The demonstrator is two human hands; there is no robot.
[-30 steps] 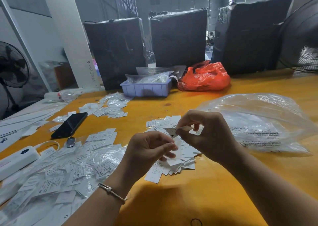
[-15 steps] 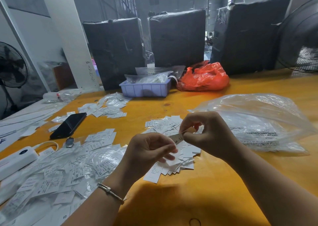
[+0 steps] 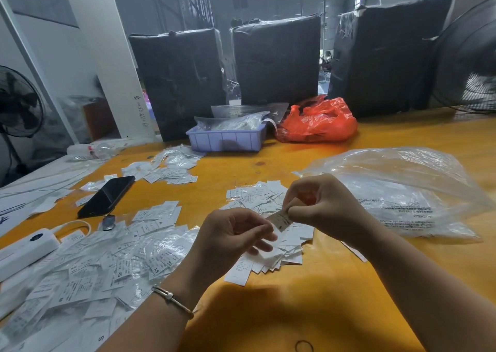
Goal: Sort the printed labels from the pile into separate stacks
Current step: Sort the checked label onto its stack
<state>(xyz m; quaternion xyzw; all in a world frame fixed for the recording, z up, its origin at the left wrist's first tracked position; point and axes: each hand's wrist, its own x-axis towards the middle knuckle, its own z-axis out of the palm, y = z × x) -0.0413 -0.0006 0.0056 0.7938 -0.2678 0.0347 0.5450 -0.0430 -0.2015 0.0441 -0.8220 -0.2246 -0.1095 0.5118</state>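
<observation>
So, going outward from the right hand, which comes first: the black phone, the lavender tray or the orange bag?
Judging by the head view, from the right hand:
1. Orange bag, beyond it at the table's far side.
2. Lavender tray, far side, left of the bag; a close call with the bag.
3. Black phone, well off to the left.

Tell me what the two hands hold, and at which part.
The right hand pinches a small white printed label at its upper end. The left hand touches its lower end; whether it grips cannot be told.
</observation>
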